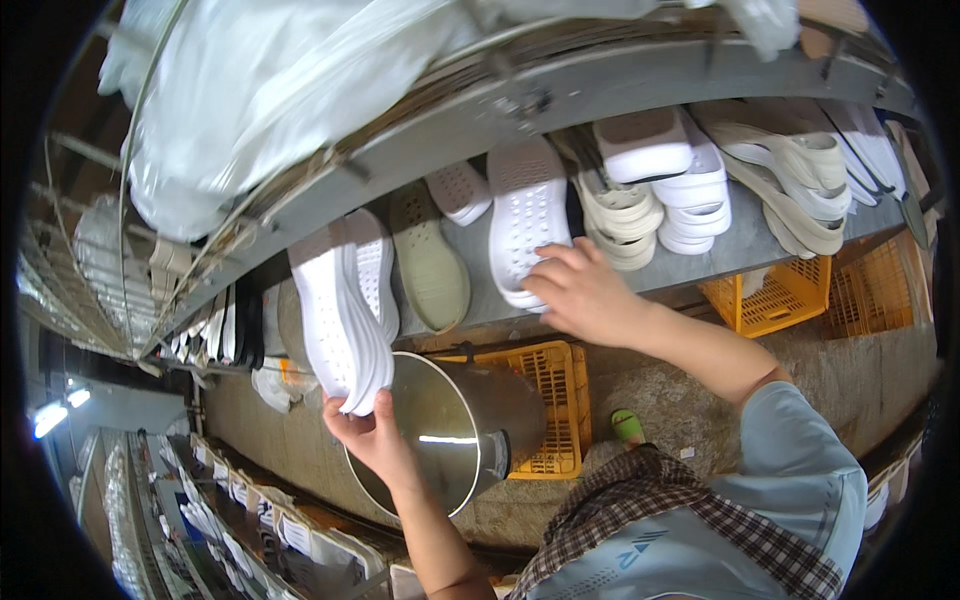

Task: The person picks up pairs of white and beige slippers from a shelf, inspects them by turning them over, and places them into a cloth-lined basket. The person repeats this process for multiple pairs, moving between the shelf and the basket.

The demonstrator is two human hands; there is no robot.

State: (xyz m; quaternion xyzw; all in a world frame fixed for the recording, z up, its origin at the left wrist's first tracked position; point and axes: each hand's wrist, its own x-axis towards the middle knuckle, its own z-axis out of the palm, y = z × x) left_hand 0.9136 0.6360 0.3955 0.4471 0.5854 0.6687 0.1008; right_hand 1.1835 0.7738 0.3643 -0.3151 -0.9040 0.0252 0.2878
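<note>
My left hand grips the near end of a stack of white shoe soles, which juts past the edge of a grey shelf. Behind that stack lies another white sole. My right hand rests with bent fingers on the near end of a white perforated sole; whether the fingers grip it is unclear. Between the two hands an olive-green sole lies flat on the shelf.
A large metal drum stands below, beside a yellow plastic crate. Beige soles and white soles are stacked to the right. Another yellow crate sits under the shelf. A grey beam and plastic bags are overhead.
</note>
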